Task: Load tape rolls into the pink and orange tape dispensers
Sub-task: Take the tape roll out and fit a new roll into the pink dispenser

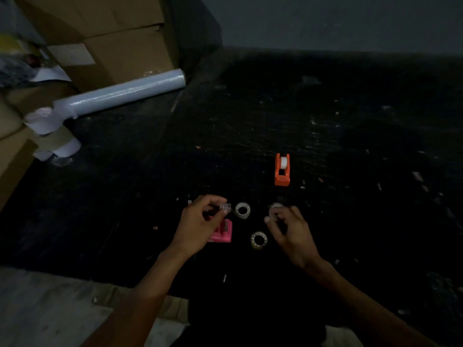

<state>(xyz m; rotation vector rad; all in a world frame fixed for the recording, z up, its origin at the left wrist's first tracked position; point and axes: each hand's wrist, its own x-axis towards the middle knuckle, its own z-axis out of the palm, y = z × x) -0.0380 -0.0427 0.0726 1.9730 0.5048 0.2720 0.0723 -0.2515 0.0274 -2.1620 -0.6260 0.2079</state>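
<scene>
- L hand (200, 219) pinches small clear spool (225, 207) over pink dispenser (223, 232), centre frame; R hand (285, 222) grips tape roll (275, 209).
- Orange dispenser (282, 169) above, w/ roll in.
- Spare rolls (242, 209) between hands: light, stiff, likely slick; hold by rims.

Very dim, grainy view; dark vignetted corners; slight wide-angle bending at edges

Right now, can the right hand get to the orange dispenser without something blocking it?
Probably yes. The orange dispenser stands alone on the dark floor beyond the right hand, with nothing between them. But that hand already grips a tape roll, so it may need to set this down first.
</scene>
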